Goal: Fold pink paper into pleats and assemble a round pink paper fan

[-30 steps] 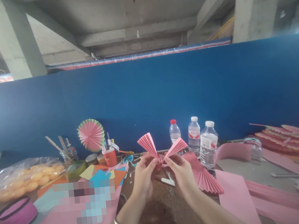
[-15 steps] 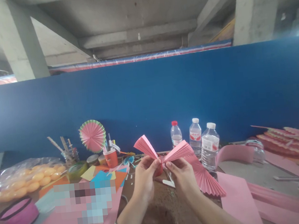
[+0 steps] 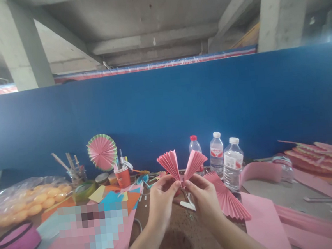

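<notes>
A pleated pink paper fan [image 3: 195,164] stands up between my hands, its two halves spread into a V and joined low down. My left hand [image 3: 164,195] pinches its left side near the bottom, thumb against fingers. On the other side my right hand [image 3: 201,193] pinches the base in the same way, the thumbs close together. Behind my right hand lies a second pleated pink fan [image 3: 230,200], spread out on the brown table [image 3: 177,237]. Something white, perhaps scissor handles [image 3: 188,204], shows just below the fingers.
Three plastic bottles [image 3: 233,163] stand behind my right hand. Pink paper sheets [image 3: 263,217] lie at the right. To the left are an orange cup of pens [image 3: 122,177], a round pleated fan [image 3: 102,152], coloured paper [image 3: 113,200], a bag of orange balls [image 3: 41,199] and a purple round container [image 3: 18,242].
The two pleated halves have turned upward and come nearer each other, from a wide low spread to a narrower V. Both hands stay in nearly the same place, still pinching.
</notes>
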Demonstrator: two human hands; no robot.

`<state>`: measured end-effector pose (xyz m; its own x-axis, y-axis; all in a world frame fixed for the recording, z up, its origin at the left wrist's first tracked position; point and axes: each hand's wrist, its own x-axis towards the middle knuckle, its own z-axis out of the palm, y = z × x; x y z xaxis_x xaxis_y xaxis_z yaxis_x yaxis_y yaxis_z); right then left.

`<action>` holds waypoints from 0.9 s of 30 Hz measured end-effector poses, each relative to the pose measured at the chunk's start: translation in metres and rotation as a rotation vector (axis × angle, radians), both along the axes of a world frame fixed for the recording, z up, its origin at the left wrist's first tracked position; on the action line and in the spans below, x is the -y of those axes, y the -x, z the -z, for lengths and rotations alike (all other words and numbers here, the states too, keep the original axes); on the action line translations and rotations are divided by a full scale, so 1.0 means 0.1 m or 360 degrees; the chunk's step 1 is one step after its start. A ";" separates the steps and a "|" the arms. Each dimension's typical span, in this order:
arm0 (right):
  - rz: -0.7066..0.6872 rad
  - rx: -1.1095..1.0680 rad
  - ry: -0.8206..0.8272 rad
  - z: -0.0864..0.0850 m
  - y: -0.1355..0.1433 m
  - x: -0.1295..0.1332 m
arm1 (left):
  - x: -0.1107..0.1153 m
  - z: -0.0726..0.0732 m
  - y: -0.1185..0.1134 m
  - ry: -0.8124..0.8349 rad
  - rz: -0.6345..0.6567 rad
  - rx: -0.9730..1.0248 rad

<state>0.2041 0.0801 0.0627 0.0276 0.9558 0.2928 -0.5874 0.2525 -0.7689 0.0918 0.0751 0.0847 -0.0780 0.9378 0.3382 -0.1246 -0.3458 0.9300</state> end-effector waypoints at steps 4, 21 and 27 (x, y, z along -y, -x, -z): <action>-0.0036 0.0049 0.0002 -0.01 -0.01 -0.01 | -0.01 0.01 0.00 0.0017 0.0032 0.0030; 0.0038 -0.0110 0.0132 0.02 0.02 -0.03 | 0.00 0.03 -0.01 -0.0016 0.0151 0.0062; 0.0070 -0.0083 0.0147 0.03 0.01 -0.04 | 0.01 0.02 -0.02 -0.0013 0.0148 0.0048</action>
<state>0.2026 0.0842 0.0595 0.0830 0.9762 0.2003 -0.6171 0.2082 -0.7589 0.0937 0.0745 0.0825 -0.0007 0.9388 0.3446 -0.1845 -0.3388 0.9226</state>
